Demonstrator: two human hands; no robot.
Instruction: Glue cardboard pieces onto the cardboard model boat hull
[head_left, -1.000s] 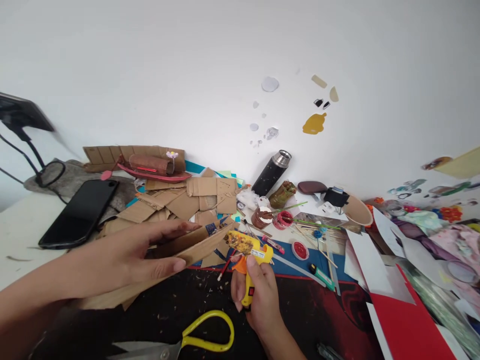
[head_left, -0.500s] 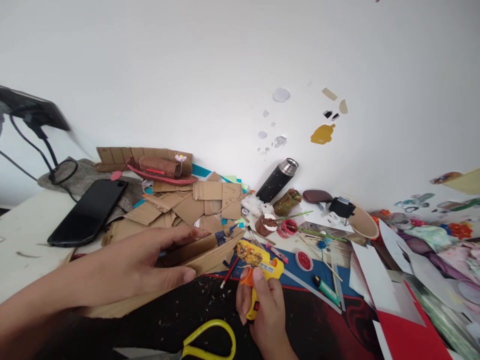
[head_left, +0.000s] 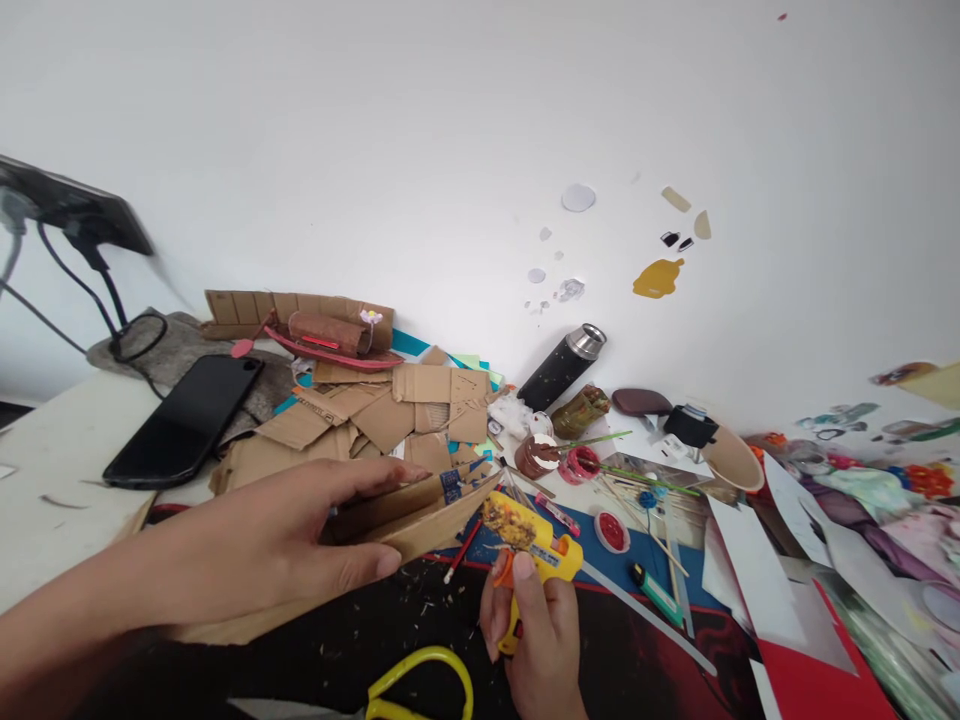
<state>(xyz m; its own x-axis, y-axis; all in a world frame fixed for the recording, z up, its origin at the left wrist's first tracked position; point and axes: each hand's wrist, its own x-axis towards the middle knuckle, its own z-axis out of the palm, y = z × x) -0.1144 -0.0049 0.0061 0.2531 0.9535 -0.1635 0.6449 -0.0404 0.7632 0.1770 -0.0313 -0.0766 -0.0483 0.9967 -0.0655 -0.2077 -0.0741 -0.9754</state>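
Observation:
My left hand (head_left: 270,545) grips a folded cardboard piece (head_left: 420,515), thumb underneath and fingers laid over the top. My right hand (head_left: 536,640) is closed round the handle of a yellow hot glue gun (head_left: 536,545), with a finger on its orange trigger. The gun's stained nozzle end sits right at the pointed right tip of the cardboard piece. Both are held just above a dark mat (head_left: 622,640) strewn with small scraps.
Yellow-handled scissors (head_left: 420,680) lie at the near edge. A black phone (head_left: 184,420) lies at left, beside a cardboard pile (head_left: 375,405). A black flask (head_left: 562,365), paint pots (head_left: 577,462), sticks, a lighter (head_left: 656,590) and paper sheets (head_left: 757,530) crowd the right.
The view has shifted slightly left and up, so everything sits further right and lower. Both hands keep their grips and the glue gun stays at the cardboard's tip.

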